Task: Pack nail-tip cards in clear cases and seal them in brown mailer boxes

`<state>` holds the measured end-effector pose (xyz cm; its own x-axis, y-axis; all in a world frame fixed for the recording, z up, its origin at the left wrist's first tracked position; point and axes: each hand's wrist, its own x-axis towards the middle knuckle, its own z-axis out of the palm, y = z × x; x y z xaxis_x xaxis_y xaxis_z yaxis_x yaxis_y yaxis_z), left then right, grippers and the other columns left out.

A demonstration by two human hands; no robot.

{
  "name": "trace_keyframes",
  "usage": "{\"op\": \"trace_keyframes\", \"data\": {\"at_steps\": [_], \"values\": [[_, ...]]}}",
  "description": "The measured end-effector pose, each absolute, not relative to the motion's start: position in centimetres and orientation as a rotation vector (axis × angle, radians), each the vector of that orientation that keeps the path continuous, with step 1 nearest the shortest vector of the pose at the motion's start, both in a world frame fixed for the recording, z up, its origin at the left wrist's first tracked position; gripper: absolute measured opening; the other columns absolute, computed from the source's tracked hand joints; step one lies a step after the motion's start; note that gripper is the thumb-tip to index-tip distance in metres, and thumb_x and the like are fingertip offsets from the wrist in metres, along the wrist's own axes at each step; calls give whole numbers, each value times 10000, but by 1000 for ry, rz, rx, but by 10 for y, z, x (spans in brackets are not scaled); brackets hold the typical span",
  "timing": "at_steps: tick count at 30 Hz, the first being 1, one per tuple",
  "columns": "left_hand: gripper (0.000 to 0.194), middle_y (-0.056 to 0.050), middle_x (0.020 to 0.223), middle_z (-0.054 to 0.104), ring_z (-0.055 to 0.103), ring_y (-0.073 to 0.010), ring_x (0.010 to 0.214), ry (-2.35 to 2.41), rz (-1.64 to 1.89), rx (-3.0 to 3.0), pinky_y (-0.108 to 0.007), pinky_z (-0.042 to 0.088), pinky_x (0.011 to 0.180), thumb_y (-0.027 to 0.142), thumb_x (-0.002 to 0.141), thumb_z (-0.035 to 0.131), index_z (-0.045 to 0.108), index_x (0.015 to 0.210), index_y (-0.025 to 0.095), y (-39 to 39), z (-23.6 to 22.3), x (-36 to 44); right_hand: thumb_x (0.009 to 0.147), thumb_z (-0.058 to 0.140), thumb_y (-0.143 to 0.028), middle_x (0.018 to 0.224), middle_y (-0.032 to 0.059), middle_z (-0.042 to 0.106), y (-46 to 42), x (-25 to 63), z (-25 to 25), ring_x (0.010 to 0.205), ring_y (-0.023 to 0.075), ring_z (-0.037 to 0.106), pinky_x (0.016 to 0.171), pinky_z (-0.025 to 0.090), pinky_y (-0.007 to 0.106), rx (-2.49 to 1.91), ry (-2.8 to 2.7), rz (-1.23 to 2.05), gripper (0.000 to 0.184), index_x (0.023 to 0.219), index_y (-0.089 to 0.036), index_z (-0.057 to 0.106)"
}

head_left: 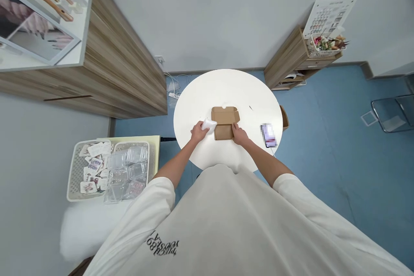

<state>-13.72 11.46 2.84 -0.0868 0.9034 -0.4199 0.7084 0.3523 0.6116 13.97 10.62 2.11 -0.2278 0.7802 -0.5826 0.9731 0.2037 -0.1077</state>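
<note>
An open brown cardboard box lies on the round white table, its lid folded back toward the far side. To the left of the box, my left hand is closed on a small white wrapped packet, whose contents I cannot make out. The packet's right end is at the box's left edge. My right hand grips the right side wall of the box, fingers at its rim.
A blurred phone-like object lies on the table's right side. At left, white baskets hold cards and clear plastic boxes beside a white roll. Wooden cabinets stand behind left, another behind right.
</note>
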Motion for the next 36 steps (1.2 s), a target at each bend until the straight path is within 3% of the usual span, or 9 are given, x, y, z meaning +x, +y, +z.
{"op": "trace_keyframes", "data": {"at_steps": [8,14,18,21,27,33,36], "values": [[275,-96,1100,720,560,-335,1197,1581,-35,1929,-452,308,999,252,881,623,617,1156,241,122,27,-53,896,622,-248,1675,181,151,106,144,19,1156,319,568,931,491,410,1670,2100,-718,892,1626,-202,111],[380,-134,1128,701,548,-360,1236,1487,-200,1954,-482,274,1046,228,881,644,566,1252,228,125,13,-28,875,647,-209,1665,168,200,105,151,14,1182,349,559,964,477,447,1735,2135,-825,861,1607,-232,193],[453,-171,1319,600,489,-374,1316,1484,-82,2047,-499,272,1097,236,905,616,521,1348,234,119,12,-25,881,639,-228,1663,160,214,104,153,9,1176,345,564,970,479,447,1756,2159,-870,843,1600,-235,198],[460,-187,1416,509,450,-370,1348,1507,-14,2157,-494,297,1098,206,924,560,507,1380,219,108,13,-23,885,656,-251,1658,166,218,103,154,8,1158,334,571,959,484,434,1761,2167,-872,848,1597,-235,195],[429,-167,1405,526,469,-349,1327,1423,-172,2227,-468,357,1060,169,929,486,534,1354,198,88,9,-22,866,680,-214,1656,199,204,102,155,10,1159,348,571,952,478,441,1761,2169,-876,862,1595,-207,220],[621,-162,1594,384,373,-330,1445,1375,-203,2201,-486,317,1128,135,887,499,409,1498,207,80,6,-26,879,657,-226,1661,194,202,101,155,16,1200,345,542,968,471,436,1730,2183,-830,843,1597,-205,217],[597,-145,1605,383,370,-315,1462,1359,-165,2169,-483,297,1164,134,878,518,453,1464,220,81,8,-30,894,622,-226,1659,193,202,97,157,20,1223,348,518,973,472,445,1705,2245,-793,775,1578,-190,259]]}}
